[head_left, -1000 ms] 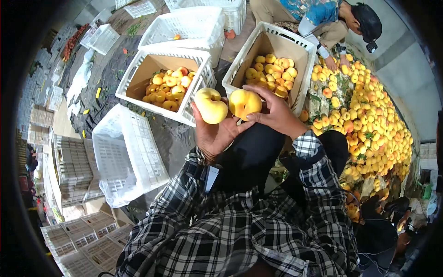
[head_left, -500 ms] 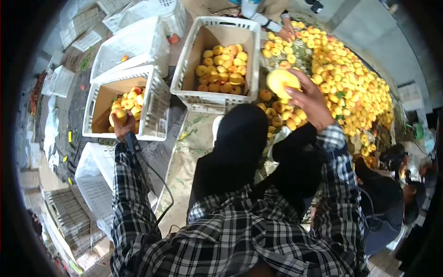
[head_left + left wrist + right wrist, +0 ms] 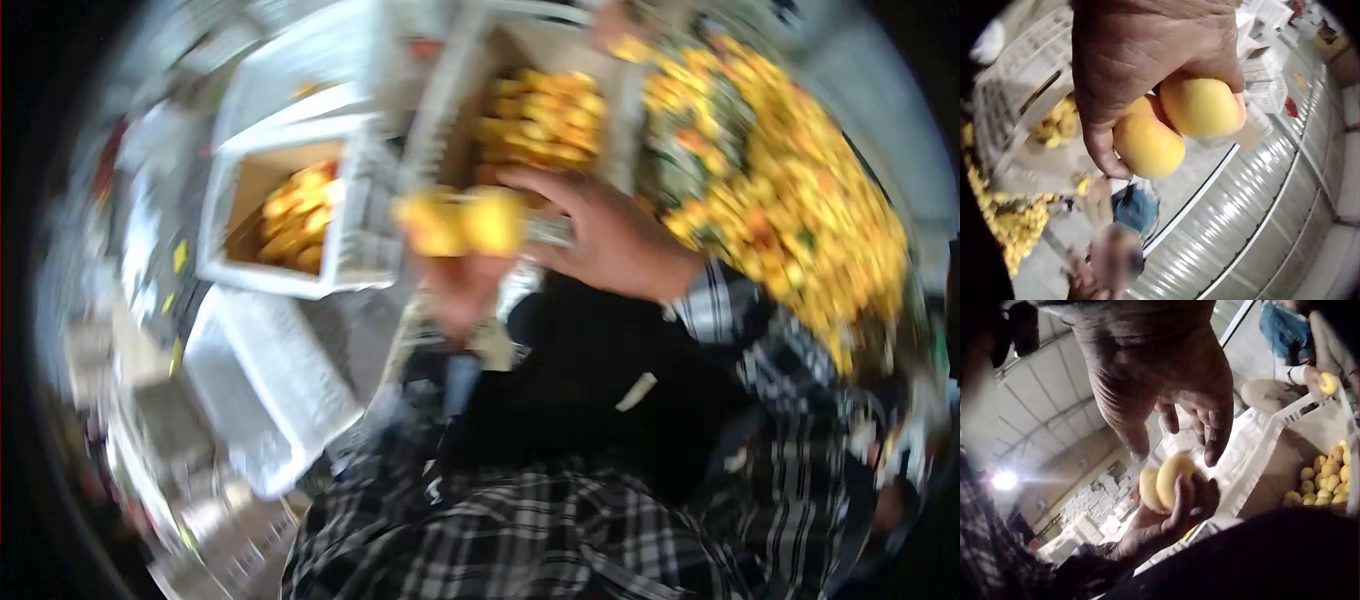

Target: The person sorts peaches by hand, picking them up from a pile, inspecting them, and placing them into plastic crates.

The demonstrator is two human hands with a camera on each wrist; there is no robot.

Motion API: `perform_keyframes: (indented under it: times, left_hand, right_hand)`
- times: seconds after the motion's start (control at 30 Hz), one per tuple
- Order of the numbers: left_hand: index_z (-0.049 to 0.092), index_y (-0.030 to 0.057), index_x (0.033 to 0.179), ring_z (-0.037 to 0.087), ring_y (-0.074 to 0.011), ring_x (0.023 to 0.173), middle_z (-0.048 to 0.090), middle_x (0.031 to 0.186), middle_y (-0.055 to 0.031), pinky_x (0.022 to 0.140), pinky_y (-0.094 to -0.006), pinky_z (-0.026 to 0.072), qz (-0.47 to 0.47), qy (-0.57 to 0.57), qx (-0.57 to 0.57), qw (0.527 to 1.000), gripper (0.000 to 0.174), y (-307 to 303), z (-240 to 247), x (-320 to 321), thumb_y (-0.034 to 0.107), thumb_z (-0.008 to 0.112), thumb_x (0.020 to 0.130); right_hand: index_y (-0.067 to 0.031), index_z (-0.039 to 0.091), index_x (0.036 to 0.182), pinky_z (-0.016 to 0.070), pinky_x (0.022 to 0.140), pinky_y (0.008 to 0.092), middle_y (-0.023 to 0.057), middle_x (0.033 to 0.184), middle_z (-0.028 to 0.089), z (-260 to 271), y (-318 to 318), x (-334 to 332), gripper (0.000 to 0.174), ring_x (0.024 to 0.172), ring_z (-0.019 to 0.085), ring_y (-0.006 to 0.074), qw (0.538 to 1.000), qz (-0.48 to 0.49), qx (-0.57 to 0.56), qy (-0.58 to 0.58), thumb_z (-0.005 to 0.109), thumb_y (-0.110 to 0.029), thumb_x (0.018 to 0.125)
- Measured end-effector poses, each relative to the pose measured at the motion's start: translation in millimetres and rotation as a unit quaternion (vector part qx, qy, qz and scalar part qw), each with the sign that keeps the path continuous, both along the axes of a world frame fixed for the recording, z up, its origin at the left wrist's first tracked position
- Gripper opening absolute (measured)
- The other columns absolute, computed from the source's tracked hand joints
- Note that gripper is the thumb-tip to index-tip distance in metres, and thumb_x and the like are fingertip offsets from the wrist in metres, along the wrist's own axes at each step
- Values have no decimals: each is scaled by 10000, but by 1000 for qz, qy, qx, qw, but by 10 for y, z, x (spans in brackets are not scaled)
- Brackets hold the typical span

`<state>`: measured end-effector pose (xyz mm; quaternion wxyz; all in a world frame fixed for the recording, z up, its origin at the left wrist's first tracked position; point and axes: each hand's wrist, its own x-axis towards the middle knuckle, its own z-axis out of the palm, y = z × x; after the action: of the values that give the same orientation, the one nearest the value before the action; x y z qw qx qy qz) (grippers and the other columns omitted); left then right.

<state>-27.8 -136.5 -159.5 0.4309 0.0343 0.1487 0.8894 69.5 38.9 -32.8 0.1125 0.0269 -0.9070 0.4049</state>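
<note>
Two yellow flat peaches [image 3: 493, 222] sit side by side in my left hand [image 3: 460, 290], over my lap and just before the crates. In the left wrist view its thumb and fingers curl round the pair of peaches [image 3: 1204, 109]. My right hand [image 3: 610, 240] hovers close beside them. The right wrist view shows this right hand [image 3: 1160, 381] with fingers spread and nothing between them, its fingertips right above the peaches [image 3: 1174, 481]. The head view is blurred.
A cardboard-lined white crate [image 3: 215, 235] with peaches stands at left, and another lined crate [image 3: 425, 150] with peaches ahead. A large heap of peaches [image 3: 790, 200] covers the right. A white crate [image 3: 265, 375] lies near left. Another person's hand [image 3: 612, 28] reaches in beyond.
Half a second ago my hands were apart, left at the left crate with a peach, right near the heap with another. Now they are together again and the left holds two peaches.
</note>
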Motion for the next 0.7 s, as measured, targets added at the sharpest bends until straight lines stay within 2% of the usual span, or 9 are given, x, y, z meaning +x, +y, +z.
perform_keyframes:
  times: [0.03, 0.07, 0.17, 0.23, 0.27, 0.33, 0.4, 0.57, 0.7]
  left_hand:
    - [341, 119, 1389, 412, -309, 1245, 406, 1366, -154, 1037, -510, 351, 56, 38, -65, 996, 785, -102, -215, -275, 550, 634, 803]
    - [361, 101, 1375, 429, -324, 1227, 407, 1364, -159, 1026, -505, 365, -72, -81, 106, 989, 757, -277, -468, -930, 532, 625, 813]
    - [396, 72, 1316, 504, -279, 1132, 483, 1275, -149, 956, -445, 433, 112, 160, -156, 968, 679, -1035, -911, -2501, 371, 696, 786]
    - [419, 52, 1276, 554, -250, 1069, 534, 1215, -143, 910, -404, 478, 240, 460, -443, 731, 639, -1528, -1081, -3349, 264, 743, 768]
    - [430, 43, 1256, 579, -235, 1037, 559, 1185, -140, 887, -384, 500, 261, 481, -478, 686, 623, -1713, -1084, -3643, 210, 767, 759]
    - [401, 39, 1296, 541, -256, 1109, 510, 1262, -145, 933, -395, 469, 170, 424, -474, 753, 603, -1938, -1277, -4296, 219, 706, 808]
    - [376, 35, 1333, 472, -252, 1188, 454, 1327, -150, 999, -389, 393, 174, 204, -444, 855, 536, -954, -675, -3639, 232, 577, 877]
    - [340, 19, 1396, 345, -249, 1337, 348, 1450, -168, 1119, -386, 270, -61, 166, -444, 878, 449, 1445, 611, -1697, 230, 356, 1001]
    - [463, 7, 1283, 588, -218, 1050, 594, 1171, -109, 910, -331, 463, -397, 368, -377, 751, 448, 2770, 717, -422, 309, 494, 954]
  right_hand:
    - [-87, 408, 1359, 508, 825, 341, 165, 1295, 513, 189, 250, 123, 625, 1031, 596, 247, 982, -49, 45, -178, 704, -193, 818]
    - [-66, 466, 1302, 522, 779, 339, 156, 1173, 575, -76, 737, 290, 558, 919, 626, 237, 992, -83, -6, -96, 686, -275, 833]
    - [-26, 577, 1182, 522, 783, 330, 144, 1057, 651, -398, 1961, 1098, 454, 896, 652, 227, 951, -300, 26, -71, 642, -346, 867]
    - [-8, 596, 1157, 518, 758, 316, 152, 1024, 664, -770, 2699, 1969, 416, 881, 661, 201, 909, -403, 86, -61, 625, -316, 878]
    - [4, 596, 1151, 520, 740, 306, 143, 969, 678, -994, 2801, 2280, 417, 848, 666, 170, 872, -474, -35, -114, 629, -306, 874]
    - [-22, 621, 1117, 519, 689, 297, 97, 891, 693, -1655, 2883, 2839, 349, 785, 663, 140, 850, -504, -116, -101, 610, -282, 886]
    - [-17, 621, 1094, 518, 690, 288, 94, 917, 690, -2231, 2694, 3094, 304, 762, 653, 125, 819, -520, -69, -234, 622, -232, 878]
    - [-31, 584, 1158, 514, 817, 345, 135, 1064, 642, -2967, 2299, 2648, 378, 930, 649, 246, 852, -401, -94, -323, 646, -199, 825]
    - [-63, 564, 1092, 500, 762, 424, 156, 1103, 561, -3445, 2295, 1984, 416, 1004, 571, 335, 900, -324, 136, -259, 593, 1, 683]
